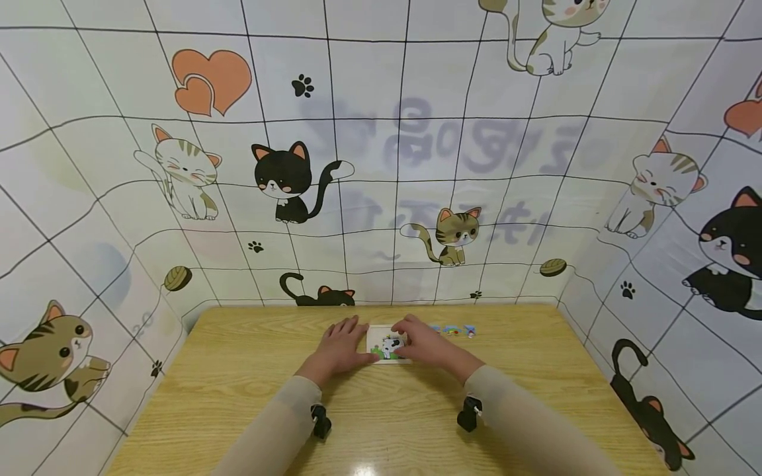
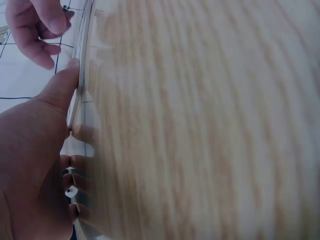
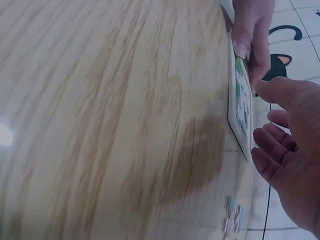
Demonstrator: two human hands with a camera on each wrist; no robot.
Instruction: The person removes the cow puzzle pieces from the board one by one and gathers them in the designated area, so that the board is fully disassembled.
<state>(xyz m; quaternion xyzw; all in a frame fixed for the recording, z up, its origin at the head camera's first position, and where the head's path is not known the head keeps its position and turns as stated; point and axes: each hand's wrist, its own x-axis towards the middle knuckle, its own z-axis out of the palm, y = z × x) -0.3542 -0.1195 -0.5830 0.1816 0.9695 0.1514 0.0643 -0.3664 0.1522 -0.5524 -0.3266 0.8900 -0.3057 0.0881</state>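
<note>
A small flat puzzle board lies on the wooden table, with a black-and-white cow picture on its lower part. My left hand rests at the board's left side, fingers spread and thumb on its near left corner. Over the right part of the board is my right hand, its fingers bent loosely. In the right wrist view nothing shows between the right thumb and fingers, which are close above the board. Part of the board's right side is hidden by this hand.
Several small colourful puzzle pieces lie in a row right of the board, some partly behind the right hand. The wooden table ends at a cat-patterned cloth wall at the back; similar walls flank both sides.
</note>
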